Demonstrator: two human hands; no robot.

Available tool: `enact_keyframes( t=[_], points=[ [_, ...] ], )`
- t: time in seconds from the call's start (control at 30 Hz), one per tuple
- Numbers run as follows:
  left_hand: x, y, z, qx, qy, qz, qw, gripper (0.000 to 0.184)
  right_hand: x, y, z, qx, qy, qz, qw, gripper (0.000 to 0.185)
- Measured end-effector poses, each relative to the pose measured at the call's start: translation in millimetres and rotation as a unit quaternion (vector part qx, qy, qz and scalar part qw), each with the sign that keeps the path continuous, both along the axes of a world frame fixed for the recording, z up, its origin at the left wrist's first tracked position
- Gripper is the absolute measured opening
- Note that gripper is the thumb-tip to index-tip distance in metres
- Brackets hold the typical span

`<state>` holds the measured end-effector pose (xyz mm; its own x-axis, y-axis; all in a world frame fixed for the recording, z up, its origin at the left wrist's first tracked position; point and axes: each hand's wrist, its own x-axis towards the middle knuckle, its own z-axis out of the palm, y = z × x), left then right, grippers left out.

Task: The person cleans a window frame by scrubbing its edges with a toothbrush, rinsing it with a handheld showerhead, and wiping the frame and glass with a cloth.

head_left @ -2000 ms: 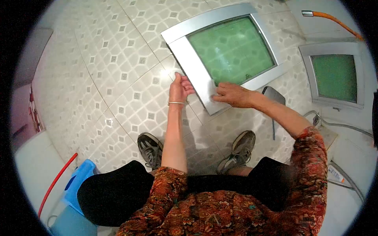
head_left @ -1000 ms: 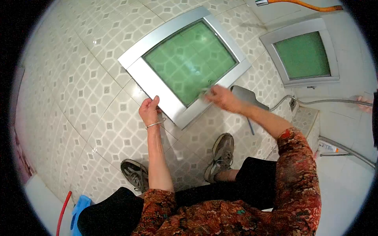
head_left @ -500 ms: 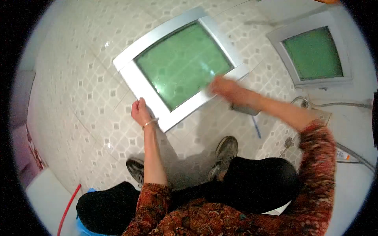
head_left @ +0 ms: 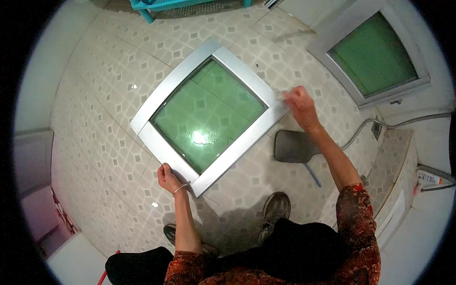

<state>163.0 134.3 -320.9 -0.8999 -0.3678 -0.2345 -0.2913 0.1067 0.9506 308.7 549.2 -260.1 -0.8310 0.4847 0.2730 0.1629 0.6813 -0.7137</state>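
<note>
A silver-framed panel with green glass (head_left: 240,151) is held tilted over the tiled floor, and light glares off its glass. On its near left edge my left hand (head_left: 169,179) is closed, a bracelet at the wrist. By the right corner of the frame is my right hand (head_left: 301,107), its fingers curled together and slightly smeared by motion. Something pale and blurred shows at those fingertips, too unclear to name. Below the right forearm lies a dark, flat, rounded-square thing (head_left: 292,146) with a thin blue stick (head_left: 312,175) beside it.
A similar green-glass panel (head_left: 375,54) leans at the right wall. A grey hose (head_left: 361,127) curves near a floor drain (head_left: 376,128). At the far edge stands a turquoise plastic rack (head_left: 164,4). My shoes (head_left: 276,209) are on the patterned tiles (head_left: 111,118).
My right hand has moved from the glass's lower right edge to the frame's right corner. The panel and left hand sit lower in view, and the dark flat thing is more exposed.
</note>
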Motion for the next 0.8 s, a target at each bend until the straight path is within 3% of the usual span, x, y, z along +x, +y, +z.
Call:
enact_keyframes(
  t=[0.1, 0.13, 0.23, 0.3, 0.37, 0.47, 0.57, 0.63, 0.7, 0.8],
  points=[
    [1, -2, -7, 0.009, 0.015, 0.002, 1.000, 0.021, -10, -12, -40, 0.114, -0.034, 0.145, 0.982, 0.011],
    [1, 0, -9, 0.014, 0.023, 0.011, 1.000, 0.022, -23, -5, -63, -0.002, -0.109, 0.068, 0.992, 0.009],
    [3, -7, -13, 0.006, 0.010, 0.017, 1.000, 0.025, -92, 2, -39, 0.175, 0.013, 0.175, 0.969, 0.008],
    [3, -11, -14, 0.010, -0.022, 0.026, 0.999, 0.024, -156, 14, -46, 0.015, -0.080, 0.118, 0.990, 0.012],
    [4, -6, -12, 0.013, 0.023, 0.024, 0.999, 0.022, -211, 25, -38, 0.137, -0.018, 0.165, 0.977, 0.011],
    [4, 1, -4, 0.004, 0.052, 0.009, 0.999, 0.019, -269, 20, -40, 0.193, 0.014, 0.175, 0.965, 0.006],
    [4, 4, -3, -0.003, 0.056, 0.016, 0.998, 0.014, -256, 8, -42, 0.216, -0.006, 0.164, 0.962, 0.008],
    [4, 5, -2, 0.001, 0.049, 0.012, 0.999, 0.013, -221, -10, -55, 0.291, 0.016, 0.222, 0.931, 0.012],
    [7, 7, 0, -0.004, 0.044, 0.016, 0.999, 0.014, -173, -15, -35, 0.252, -0.030, 0.223, 0.941, 0.014],
    [6, 4, 5, 0.001, 0.006, 0.017, 1.000, 0.015, -105, -33, -24, 0.244, -0.208, 0.161, 0.933, 0.014]
  ],
)
